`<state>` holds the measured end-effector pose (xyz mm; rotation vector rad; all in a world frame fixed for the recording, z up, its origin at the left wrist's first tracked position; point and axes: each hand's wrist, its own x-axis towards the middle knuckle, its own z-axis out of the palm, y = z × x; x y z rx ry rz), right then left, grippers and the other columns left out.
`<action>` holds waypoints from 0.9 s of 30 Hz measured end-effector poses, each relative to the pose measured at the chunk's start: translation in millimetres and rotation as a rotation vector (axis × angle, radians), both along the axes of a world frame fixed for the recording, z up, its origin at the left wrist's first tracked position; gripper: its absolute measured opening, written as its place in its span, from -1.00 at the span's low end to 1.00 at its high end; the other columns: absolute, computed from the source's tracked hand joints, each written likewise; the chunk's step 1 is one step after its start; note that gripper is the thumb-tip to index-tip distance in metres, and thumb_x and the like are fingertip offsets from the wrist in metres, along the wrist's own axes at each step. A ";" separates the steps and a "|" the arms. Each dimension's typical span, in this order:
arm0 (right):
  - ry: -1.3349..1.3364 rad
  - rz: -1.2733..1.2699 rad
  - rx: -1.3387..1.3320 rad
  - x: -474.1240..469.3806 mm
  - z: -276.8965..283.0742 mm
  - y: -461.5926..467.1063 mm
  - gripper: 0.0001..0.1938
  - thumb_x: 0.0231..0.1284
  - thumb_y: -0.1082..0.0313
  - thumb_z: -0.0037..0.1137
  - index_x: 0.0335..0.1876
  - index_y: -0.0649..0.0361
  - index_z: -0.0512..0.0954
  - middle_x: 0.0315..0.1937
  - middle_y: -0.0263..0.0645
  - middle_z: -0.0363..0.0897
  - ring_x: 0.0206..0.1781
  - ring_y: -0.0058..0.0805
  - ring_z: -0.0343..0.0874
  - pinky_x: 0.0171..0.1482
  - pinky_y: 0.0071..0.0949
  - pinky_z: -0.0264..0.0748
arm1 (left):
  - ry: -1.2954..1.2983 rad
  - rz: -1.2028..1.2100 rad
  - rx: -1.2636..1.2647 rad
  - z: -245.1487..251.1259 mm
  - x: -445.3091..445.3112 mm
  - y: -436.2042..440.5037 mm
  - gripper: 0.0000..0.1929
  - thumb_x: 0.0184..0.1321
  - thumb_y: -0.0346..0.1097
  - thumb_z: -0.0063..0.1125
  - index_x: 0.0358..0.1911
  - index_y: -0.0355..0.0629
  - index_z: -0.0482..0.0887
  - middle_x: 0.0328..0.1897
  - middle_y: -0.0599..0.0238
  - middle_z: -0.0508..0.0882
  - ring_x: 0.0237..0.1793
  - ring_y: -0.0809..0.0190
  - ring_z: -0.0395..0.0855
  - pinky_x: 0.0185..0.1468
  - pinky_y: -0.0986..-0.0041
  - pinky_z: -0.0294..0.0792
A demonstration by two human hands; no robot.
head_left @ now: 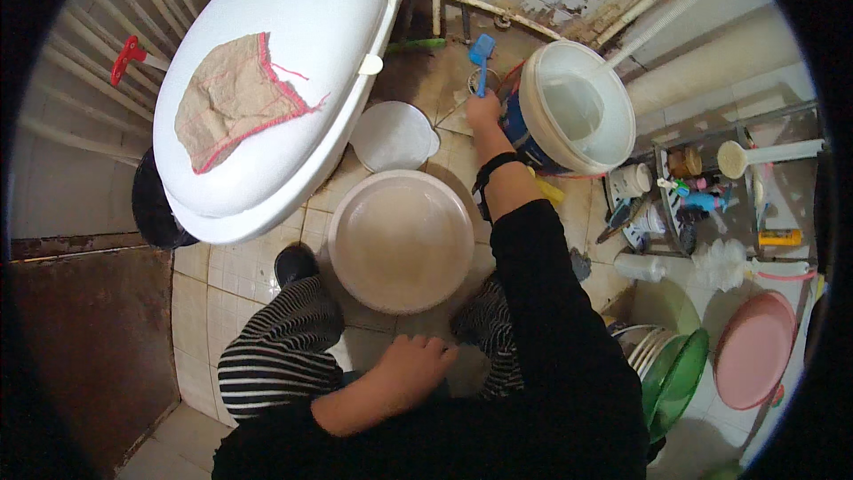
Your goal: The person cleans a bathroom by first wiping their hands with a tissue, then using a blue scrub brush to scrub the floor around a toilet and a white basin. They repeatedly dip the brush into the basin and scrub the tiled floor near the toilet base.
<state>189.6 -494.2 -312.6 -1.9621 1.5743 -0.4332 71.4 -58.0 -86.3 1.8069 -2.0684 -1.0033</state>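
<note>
My right hand (483,110) reaches forward and grips the handle of a blue brush (482,50), its head hidden from below, near a round floor drain (474,83). Just right of that hand stands a big plastic bucket (530,107) with water in it. My left hand (414,365) lies across my lap, fingers bent and palm hidden, so whether it holds anything cannot be made out. Between my feet on the tiled floor is a round pale basin (335,240) of cloudy water. Beyond its rim sits a smaller whitish round lid or basin (392,137).
A beige cloth (230,107) with pink edging lies on the closed toilet lid (313,33) at left. A black bin (156,203) stands beside the toilet. On the right are a cluttered rack (693,250), a pink basin (756,350) and green basins (680,380). A white hose (673,20) runs into the bucket.
</note>
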 end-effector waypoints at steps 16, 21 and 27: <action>1.041 1.118 -0.218 2.0 42.9 -66.3 -0.74 -0.09 0.27 0.25 -0.26 0.21 0.66 -0.31 -0.12 0.66 -0.24 -0.19 0.65 -0.24 -0.24 0.60 | 0.017 -0.007 0.034 3.2 6.7 -4.7 -0.48 0.04 -0.23 0.14 0.14 -0.13 0.42 -0.15 0.11 0.56 -0.18 0.01 0.59 -0.23 0.18 0.45; 0.641 0.796 0.123 -33.6 65.2 -28.4 -0.73 0.04 0.28 0.11 -0.15 0.19 0.62 -0.38 -0.07 0.65 -0.33 -0.18 0.65 -0.28 -0.23 0.59 | -0.005 -0.084 0.069 -5.7 -0.3 -6.7 -0.52 -0.02 -0.22 0.19 0.06 -0.06 0.47 -0.19 0.15 0.56 -0.18 0.01 0.59 -0.22 0.17 0.45; 0.279 0.551 0.189 -70.9 104.8 -1.8 -0.70 0.13 0.28 -0.04 -0.05 0.18 0.56 -0.41 0.01 0.62 -0.40 -0.12 0.64 -0.29 -0.19 0.56 | -0.027 -0.044 -0.085 -5.8 -3.0 0.1 -0.70 -0.02 -0.32 0.14 -0.14 -0.07 0.55 -0.27 0.20 0.57 -0.24 0.05 0.60 -0.28 0.23 0.42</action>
